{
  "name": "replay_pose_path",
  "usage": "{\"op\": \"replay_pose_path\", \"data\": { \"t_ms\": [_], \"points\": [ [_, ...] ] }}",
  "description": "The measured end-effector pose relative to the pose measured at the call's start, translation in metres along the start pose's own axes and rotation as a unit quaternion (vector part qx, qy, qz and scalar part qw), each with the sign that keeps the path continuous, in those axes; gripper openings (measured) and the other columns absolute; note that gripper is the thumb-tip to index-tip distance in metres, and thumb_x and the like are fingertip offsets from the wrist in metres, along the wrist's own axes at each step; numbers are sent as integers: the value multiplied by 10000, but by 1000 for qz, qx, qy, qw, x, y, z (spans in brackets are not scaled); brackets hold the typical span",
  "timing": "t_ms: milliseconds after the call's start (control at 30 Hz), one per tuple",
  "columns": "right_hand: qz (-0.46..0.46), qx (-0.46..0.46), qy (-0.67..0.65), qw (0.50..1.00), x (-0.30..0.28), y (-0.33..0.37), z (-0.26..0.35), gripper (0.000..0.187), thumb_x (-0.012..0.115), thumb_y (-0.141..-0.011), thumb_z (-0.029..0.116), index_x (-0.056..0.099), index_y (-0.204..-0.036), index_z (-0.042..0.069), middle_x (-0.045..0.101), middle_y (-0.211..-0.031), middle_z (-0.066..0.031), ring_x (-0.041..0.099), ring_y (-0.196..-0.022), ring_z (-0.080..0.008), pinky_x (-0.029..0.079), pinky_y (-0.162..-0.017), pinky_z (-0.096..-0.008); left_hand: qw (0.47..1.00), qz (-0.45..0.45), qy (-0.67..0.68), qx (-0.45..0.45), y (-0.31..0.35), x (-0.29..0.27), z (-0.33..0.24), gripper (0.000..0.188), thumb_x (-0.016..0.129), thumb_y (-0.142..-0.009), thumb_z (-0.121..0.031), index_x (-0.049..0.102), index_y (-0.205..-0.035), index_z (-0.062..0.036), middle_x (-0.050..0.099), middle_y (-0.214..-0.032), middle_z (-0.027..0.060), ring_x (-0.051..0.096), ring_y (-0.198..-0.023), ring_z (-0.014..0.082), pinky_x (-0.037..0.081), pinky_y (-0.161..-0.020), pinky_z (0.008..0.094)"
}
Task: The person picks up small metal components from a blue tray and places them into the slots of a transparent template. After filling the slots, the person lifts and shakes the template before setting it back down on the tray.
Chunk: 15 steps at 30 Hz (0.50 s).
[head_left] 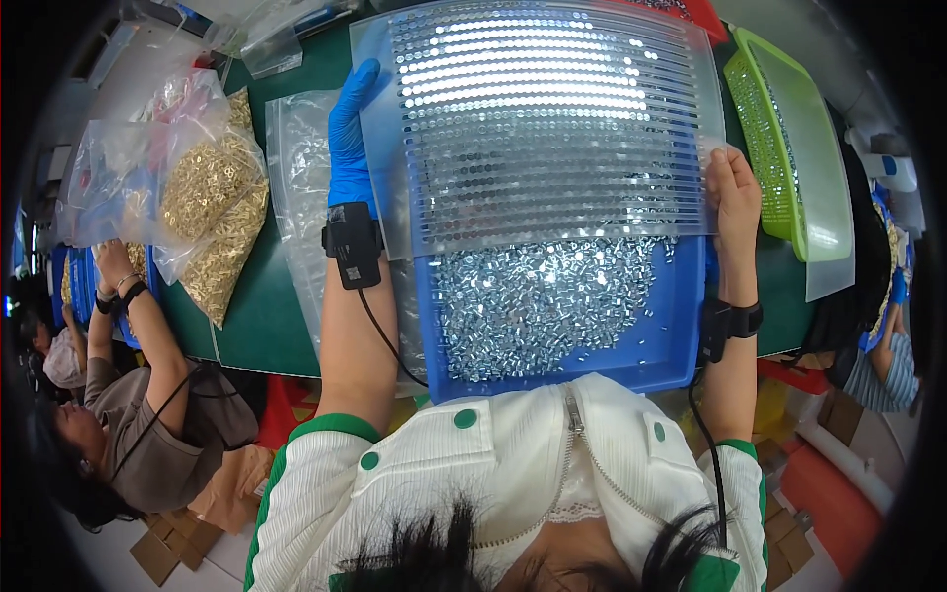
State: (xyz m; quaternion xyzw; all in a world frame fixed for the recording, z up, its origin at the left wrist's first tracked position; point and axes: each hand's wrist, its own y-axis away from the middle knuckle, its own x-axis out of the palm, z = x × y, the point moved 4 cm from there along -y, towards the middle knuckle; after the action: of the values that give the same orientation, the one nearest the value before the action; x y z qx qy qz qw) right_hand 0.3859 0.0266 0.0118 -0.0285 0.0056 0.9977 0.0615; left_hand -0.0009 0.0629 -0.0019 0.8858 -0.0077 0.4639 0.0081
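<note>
A clear plastic board point(552, 212) with many rows of small round silvery metal pieces is held over the far part of a blue bin point(683, 340). My left hand point(351, 138), in a blue glove, grips the board's left edge, its thumb over the top surface. My bare right hand point(731, 185) pinches the right edge with fingers closed. Loose small silvery metal cylinders point(533, 306) lie in the near part of the bin; the board covers the rest. Bright glare lies across the upper rows.
Plastic bags of gold-coloured metal parts point(212, 197) stand on the green table point(256, 340) at left, beside flat clear bags point(301, 178). A green basket point(769, 138) with a translucent sheet sits at right, a red tray point(695, 15) behind. Another person point(158, 395) works at left.
</note>
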Motion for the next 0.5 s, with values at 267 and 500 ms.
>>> {"op": "replay_pose_path", "data": {
  "t_ms": [267,500],
  "points": [
    [4,6,6,1000,0,2,2,125,501,-921,194,542,-888,81,376,-615,100,281,-507,8,213,-455,-147,1000,10,-15,-2,-3,0,-1,551,542,-851,-176,338,-1332,1,430,-1304,181,454,-1180,284,355,-1019,374],
    [11,6,8,1000,1,4,2,131,498,-922,200,544,-871,89,387,-616,100,290,-505,10,219,-452,-142,1000,6,22,-9,-1,5,2,553,530,-853,-167,325,-1337,4,407,-1323,185,421,-1207,302,327,-1039,382]
  ]
}}
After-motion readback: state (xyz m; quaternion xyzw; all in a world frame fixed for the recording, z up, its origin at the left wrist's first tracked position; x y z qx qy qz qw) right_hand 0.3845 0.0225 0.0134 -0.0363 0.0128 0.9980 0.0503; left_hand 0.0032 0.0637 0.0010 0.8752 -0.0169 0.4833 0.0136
